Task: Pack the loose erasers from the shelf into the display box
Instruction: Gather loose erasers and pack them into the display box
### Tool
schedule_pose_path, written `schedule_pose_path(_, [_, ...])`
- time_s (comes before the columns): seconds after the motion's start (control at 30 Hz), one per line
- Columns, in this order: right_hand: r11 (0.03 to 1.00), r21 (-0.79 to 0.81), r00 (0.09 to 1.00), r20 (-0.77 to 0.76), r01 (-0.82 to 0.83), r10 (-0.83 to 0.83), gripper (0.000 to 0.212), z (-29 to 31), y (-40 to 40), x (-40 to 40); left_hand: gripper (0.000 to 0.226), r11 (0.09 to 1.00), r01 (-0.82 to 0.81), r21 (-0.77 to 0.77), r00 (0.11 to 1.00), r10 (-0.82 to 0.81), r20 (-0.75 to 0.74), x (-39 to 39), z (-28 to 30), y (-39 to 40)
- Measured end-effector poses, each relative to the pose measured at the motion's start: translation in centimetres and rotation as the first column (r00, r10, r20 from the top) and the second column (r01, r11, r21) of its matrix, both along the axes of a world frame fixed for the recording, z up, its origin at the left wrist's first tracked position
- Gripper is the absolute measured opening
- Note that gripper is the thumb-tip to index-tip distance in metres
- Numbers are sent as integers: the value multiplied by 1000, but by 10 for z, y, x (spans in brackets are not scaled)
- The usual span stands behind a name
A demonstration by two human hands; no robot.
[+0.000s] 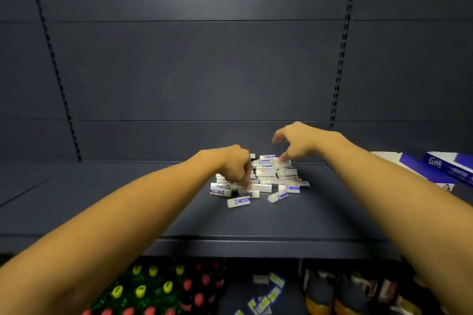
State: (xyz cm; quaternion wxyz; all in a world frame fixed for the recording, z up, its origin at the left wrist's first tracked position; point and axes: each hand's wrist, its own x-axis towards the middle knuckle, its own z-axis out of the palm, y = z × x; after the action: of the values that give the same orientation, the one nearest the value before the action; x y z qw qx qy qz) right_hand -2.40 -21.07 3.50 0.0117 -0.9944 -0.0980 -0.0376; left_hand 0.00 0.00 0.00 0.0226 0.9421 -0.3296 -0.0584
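Here: dark shelf (pixel 128 199) with slotted back panel (pixel 194 71). Pile of erasers (pixel 266 179) mid-shelf. Left hand (pixel 234 165) fingers down into the pile, grip unclear. Right hand (pixel 294 140) loosely curled above, holding nothing. Blue display box (pixel 435 166) far right. Bottles (pixel 153 286) below.

Dim overhead light, soft blur, wide-angle bowing at edges

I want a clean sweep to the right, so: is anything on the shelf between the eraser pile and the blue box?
Nothing visible. The shelf between the eraser pile and the blue box is bare; only the person's right forearm crosses above it, with the right hand over the pile.
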Motion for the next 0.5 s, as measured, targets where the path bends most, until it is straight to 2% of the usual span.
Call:
schedule_pose_path(0.13, [999,0,999,-6,-37,37,51,-5,3,-6,34,991,-31,130,999,36,-31,-5,-17,-4])
schedule_pose_path(0.23, [997,11,997,-13,-74,75,40,-10,4,-7,31,992,-25,123,998,31,-47,-3,-24,-3])
schedule_pose_path(0.5, [991,59,990,-66,-120,124,24,-35,2,-9,32,997,13,74,999,-16,28,-1,-39,0])
